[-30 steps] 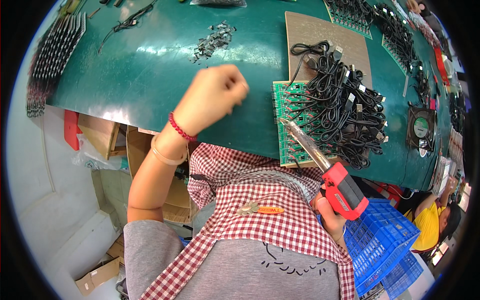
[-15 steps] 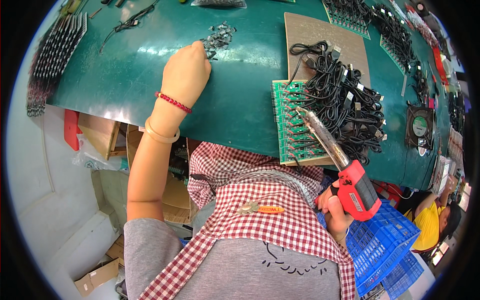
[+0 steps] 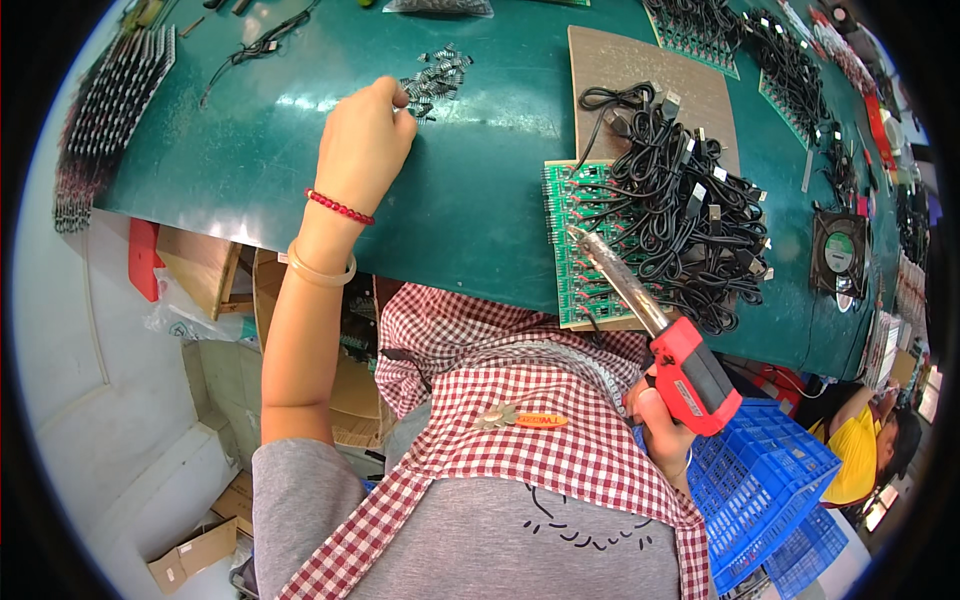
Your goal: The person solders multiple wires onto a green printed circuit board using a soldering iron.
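Note:
My left hand [image 3: 362,140], with a red bead bracelet and a pale bangle at the wrist, is at the left edge of a pile of small dark components with metal legs [image 3: 445,72]. Its thumb and forefinger are pinched; whatever is between them is too small to make out. My right hand [image 3: 660,420] is closed around a red and black soldering iron [image 3: 690,375]. The iron's metal tip points over the left part of a green circuit board panel [image 3: 568,275]. Bundled black USB cables [image 3: 680,220] lie across the panel's right side.
A brown wooden board [image 3: 620,62] lies partly under the panel and cables on the green table [image 3: 480,200]. More panels with cables [image 3: 785,75] lie far right, near a black fan [image 3: 840,255]. Dark stacked strips [image 3: 110,120] stand far left. Blue crates [image 3: 760,490] and a person in yellow [image 3: 860,450] are at right.
My left hand has drawn back slightly left from the components, its thumb and forefinger now showing. The soldering iron has shifted left, its tip moving further over the panel's left side.

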Demonstrator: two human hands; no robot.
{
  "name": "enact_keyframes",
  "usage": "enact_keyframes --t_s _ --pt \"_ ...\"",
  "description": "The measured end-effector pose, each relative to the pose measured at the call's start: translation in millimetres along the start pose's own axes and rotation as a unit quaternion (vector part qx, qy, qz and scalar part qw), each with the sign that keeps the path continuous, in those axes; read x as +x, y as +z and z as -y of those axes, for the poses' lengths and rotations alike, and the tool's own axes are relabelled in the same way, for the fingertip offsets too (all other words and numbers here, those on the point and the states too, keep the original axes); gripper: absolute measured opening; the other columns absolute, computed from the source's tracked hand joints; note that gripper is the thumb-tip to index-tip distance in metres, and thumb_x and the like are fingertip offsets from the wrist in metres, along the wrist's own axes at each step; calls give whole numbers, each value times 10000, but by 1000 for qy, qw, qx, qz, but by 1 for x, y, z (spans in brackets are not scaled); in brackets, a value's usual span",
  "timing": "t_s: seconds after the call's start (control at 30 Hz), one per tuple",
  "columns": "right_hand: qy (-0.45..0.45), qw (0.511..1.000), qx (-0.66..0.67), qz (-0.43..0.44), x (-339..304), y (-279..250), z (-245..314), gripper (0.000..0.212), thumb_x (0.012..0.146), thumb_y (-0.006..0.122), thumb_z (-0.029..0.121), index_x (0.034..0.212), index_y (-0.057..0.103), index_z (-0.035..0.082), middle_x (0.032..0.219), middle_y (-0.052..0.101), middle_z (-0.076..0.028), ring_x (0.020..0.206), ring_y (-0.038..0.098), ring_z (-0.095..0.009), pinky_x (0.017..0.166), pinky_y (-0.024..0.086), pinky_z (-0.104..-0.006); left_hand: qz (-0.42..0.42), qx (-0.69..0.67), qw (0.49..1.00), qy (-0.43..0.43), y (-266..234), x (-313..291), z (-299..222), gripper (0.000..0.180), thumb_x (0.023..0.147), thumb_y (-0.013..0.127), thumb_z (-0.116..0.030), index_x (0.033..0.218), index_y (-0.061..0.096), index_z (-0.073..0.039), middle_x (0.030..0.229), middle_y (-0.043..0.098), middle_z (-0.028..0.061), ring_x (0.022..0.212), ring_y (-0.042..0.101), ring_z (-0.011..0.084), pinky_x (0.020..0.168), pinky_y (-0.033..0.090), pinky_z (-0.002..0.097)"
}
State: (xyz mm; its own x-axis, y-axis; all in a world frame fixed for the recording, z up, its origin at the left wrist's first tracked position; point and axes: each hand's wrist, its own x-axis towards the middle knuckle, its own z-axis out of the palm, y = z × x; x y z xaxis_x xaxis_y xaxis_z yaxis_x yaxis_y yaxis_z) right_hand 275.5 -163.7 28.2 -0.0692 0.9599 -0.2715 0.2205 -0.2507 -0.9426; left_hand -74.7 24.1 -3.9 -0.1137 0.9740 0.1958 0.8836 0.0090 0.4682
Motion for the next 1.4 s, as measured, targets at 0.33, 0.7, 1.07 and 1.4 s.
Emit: enact_keyframes --t_s 0.33,0.7,1.07,1.4 --pt "-14 1000 10 8 -1 -2 -4 253 819 528 42 1048 447 -29 620 487 -71 520 448 -127 513 401 -273 -1 0 1000 9 2 -1 -1 109 760 585 -76 788 543 21 608 569 130 553 563 245 549 448 326" --pt "-35 978 206 -3 27 22 40 365 833 540 88 1150 392 -17 676 491 -84 561 478 -142 539 436 -284 301 -551 769 -118 -31 -61 -81 60 851 548 -21 879 506 11 785 591 79 640 585 101 569 488 219" --pt "-35 989 82 120 47 41 65 412 817 538 -86 1193 394 1 871 511 -61 780 493 -103 684 425 -237 349 -662 642 -165 -13 -129 -126 109 888 559 -51 948 509 25 822 598 61 687 606 93 604 521 213" --pt "-19 995 -70 67 46 42 56 329 742 678 26 1044 550 4 817 573 -68 723 575 -146 613 461 -268 332 -423 841 53 -28 -109 -121 27 767 588 10 785 569 15 682 621 29 581 586 67 507 474 235"
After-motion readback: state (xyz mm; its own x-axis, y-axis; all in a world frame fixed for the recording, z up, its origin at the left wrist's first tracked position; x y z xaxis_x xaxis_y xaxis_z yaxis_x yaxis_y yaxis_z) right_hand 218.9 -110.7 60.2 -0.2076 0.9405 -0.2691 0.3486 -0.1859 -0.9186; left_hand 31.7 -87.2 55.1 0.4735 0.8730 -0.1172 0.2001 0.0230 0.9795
